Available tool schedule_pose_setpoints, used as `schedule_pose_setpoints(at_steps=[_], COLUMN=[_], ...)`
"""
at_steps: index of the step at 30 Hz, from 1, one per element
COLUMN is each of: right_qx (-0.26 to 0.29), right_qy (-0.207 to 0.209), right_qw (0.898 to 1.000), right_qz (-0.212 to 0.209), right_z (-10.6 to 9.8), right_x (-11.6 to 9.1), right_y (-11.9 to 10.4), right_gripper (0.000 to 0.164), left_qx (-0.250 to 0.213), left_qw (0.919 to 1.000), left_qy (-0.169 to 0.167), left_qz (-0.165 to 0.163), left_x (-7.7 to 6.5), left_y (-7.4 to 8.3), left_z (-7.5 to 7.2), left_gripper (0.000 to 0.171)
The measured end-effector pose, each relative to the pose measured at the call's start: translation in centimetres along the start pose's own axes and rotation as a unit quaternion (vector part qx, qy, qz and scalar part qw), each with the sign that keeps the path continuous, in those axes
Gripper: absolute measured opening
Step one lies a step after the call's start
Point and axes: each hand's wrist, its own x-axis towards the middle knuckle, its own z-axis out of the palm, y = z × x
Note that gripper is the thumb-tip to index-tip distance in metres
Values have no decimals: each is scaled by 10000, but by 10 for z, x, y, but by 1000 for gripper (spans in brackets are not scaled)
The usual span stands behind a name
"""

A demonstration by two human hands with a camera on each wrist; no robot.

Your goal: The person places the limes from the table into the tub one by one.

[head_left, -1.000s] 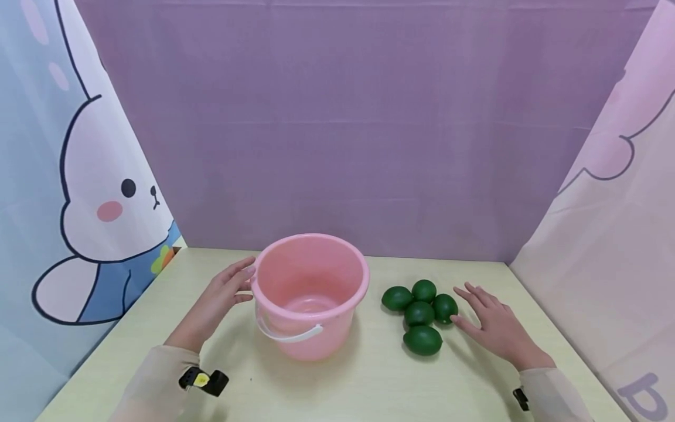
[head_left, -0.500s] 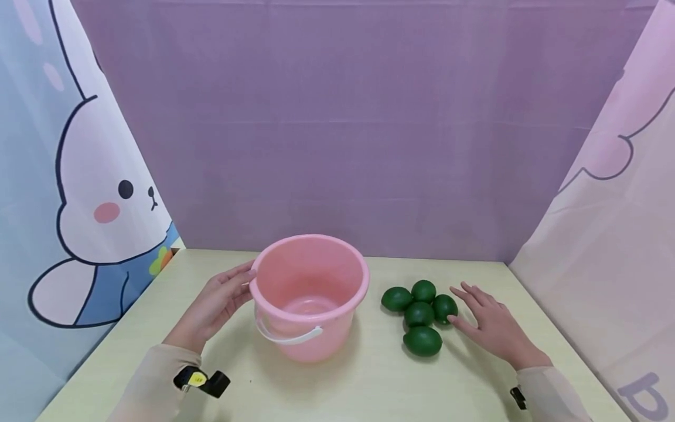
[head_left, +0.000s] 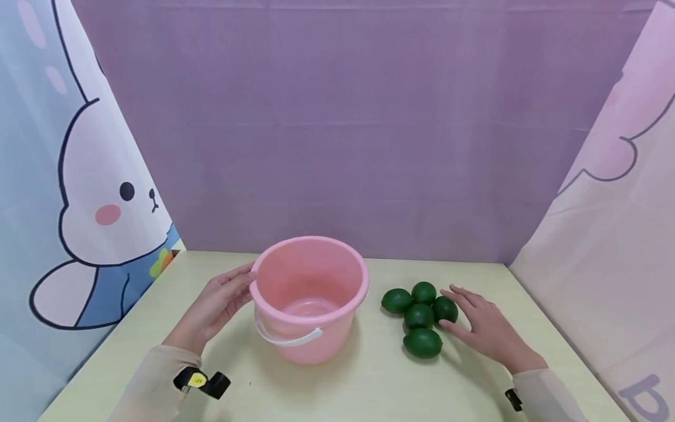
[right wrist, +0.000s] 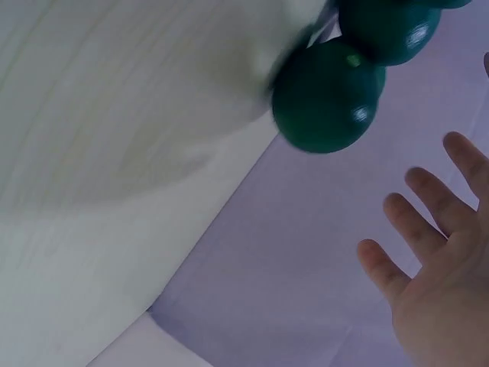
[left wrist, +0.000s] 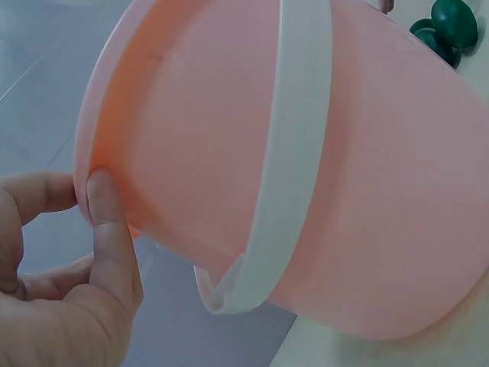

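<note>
Light is soft, with wrist views dimmer.

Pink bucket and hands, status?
Left hand pinches pink bucket at rim; right hand hovers empty by five green fruits. Fruits on table, outside bucket. No obstruction seen.

One left hand (head_left: pixel 218 302), one right hand (head_left: pixel 487 331) and two wristbands (head_left: pixel 213 385) are flanking one pink bucket (head_left: pixel 332 331), one white handle (head_left: pixel 303 338) and five green fruits (head_left: pixel 419 316) lying toward the right edge of the table (head_left: pixel 300 404).
</note>
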Motion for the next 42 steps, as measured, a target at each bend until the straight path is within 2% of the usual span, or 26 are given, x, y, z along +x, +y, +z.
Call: schedule_pose_setpoints(at_steps=[19,24,32,42], right_qx=[243,222,243,265], right_qy=[-45,-125,97,45], right_qw=[9982,9972,9926,9907], right_qz=[-552,-702,-1189,-1332], right_z=[11,15,20,21], right_x=[8,9,10,9], right_y=[-30,-34,-38,-41], right_gripper=[59,61,61,59], left_qx=[-192,-149,28,-11], left_qw=[9998,9999,10000,9999], left_qy=[-59,-43,27,-8], left_qz=[80,73,47,150], left_x=[0,0,3,4], left_y=[2,1,0,-2], left_z=[-2,-1,-2,-4], left_gripper=[61,62,63,61])
